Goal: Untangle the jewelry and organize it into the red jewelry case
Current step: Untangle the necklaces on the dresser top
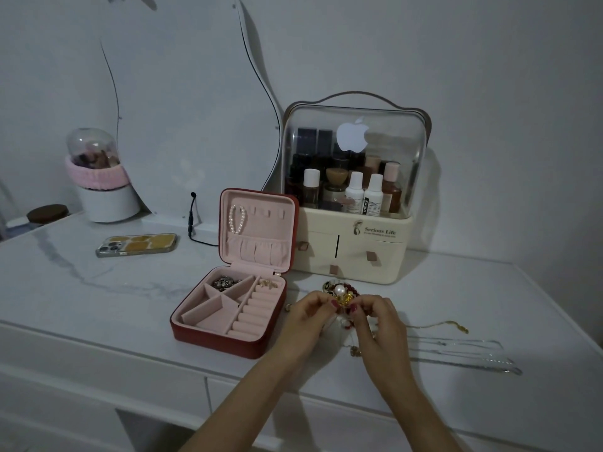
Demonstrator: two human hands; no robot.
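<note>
Where grey walls, perhaps dimly lit, back it, marble-look table [98,288].

jewelry case [208,334] — 1 | phone [136,245] — 1 | cosmetics organizer [352,256] — 1 | hands — 2: left hand [308,316], right hand [380,324]

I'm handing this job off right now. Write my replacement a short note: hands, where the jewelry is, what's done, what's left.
Hands: left hand and right hand both pinch the tangled jewelry clump above the table, just right of the red jewelry case.
Done: case is open; pearl bracelet hangs in the lid; a silver piece and a gold piece lie in the rear compartments.
Left: work the clump apart (pearl, gold, red beads) and store it; then the gold chain and silver chains lying on the table at right. Ring rolls and front compartments hold nothing.
</note>
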